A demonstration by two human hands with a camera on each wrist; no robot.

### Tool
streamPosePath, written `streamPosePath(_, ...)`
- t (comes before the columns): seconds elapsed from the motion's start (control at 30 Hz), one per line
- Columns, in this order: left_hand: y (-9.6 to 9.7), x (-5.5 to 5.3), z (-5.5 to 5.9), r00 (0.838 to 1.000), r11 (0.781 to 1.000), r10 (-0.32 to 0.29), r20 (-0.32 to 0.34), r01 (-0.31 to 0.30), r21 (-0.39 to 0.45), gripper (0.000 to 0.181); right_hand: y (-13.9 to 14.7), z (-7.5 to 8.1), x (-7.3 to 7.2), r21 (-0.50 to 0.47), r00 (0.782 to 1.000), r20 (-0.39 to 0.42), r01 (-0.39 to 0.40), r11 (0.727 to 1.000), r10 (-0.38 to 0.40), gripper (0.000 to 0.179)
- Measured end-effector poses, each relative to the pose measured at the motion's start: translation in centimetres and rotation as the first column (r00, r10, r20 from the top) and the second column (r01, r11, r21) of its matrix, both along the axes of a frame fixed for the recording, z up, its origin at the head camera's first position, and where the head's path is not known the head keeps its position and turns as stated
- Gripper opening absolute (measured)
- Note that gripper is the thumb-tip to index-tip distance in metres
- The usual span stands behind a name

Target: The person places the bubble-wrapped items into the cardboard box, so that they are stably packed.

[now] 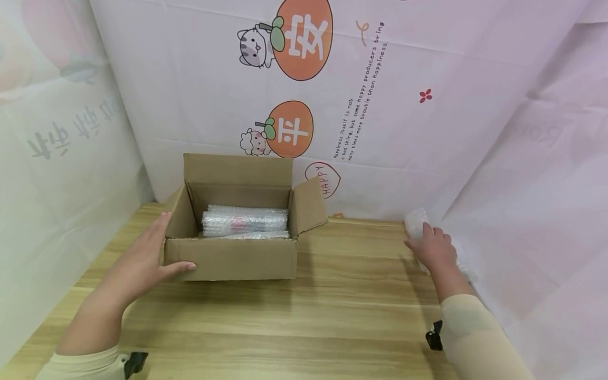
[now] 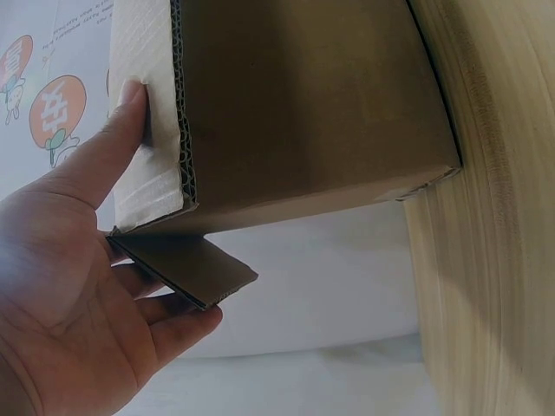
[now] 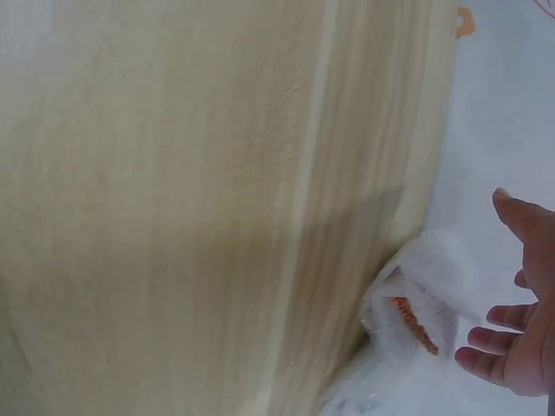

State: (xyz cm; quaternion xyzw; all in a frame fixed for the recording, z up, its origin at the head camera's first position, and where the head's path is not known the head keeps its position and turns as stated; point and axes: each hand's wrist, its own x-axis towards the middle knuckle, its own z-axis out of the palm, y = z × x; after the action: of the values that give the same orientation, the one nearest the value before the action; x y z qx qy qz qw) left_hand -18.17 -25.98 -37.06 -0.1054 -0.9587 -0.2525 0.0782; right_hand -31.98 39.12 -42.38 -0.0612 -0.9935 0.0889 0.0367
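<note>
An open cardboard box (image 1: 233,258) stands on the table, left of centre, with its flaps spread. Inside lie several bubble-wrapped packages (image 1: 244,220), one with a pinkish patch. At the box's near left corner, my left hand (image 1: 142,258) holds the flaps; in the left wrist view its thumb lies on one flap (image 2: 147,165) and its fingers are behind a side flap (image 2: 186,264). My right hand (image 1: 434,248) is over a bubble-wrapped bundle (image 1: 415,219) at the far right. The right wrist view shows its fingers spread beside the wrapped bundle (image 3: 425,303), which has something red and brown inside.
A wood-grain table (image 1: 332,316) lies under everything. White printed cloth (image 1: 380,132) hangs behind it, and more cloth walls close in the left and right sides. The right-hand bundle lies along the right cloth wall (image 1: 537,237).
</note>
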Motion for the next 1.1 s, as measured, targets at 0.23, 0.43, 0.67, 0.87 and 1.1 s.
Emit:
streamPosePath(0.23,0.0,0.0,0.1,1.000,1.000,0.006,0.003,-0.006,-0.006,0.126,0.7,-0.8,-0.1,0.035,0.999,0.034,0.003,0.999,-0.004,0.098)
streamPosePath(0.43,0.0,0.1,0.1,1.000,1.000,0.003,-0.002,-0.003,-0.001,0.126,0.9,-1.2,0.0,0.040,0.999,0.051,-0.009,0.999,0.007,0.085)
streamPosePath(0.67,0.0,-0.1,-0.1,1.000,1.000,-0.001,-0.004,0.001,-0.002,0.126,1.4,-1.9,0.1,0.048,0.999,0.050,-0.021,0.999,0.018,0.071)
streamPosePath(0.87,-0.1,-0.1,-0.1,1.000,1.000,-0.002,-0.004,0.002,0.002,0.126,1.4,-2.0,0.3,0.060,0.999,0.049,-0.023,0.998,0.020,0.067)
streamPosePath(1.1,0.0,-0.2,-0.1,1.000,1.000,0.000,-0.004,0.000,0.002,0.126,0.9,-1.9,0.9,0.052,1.000,0.029,-0.013,0.999,0.011,0.061)
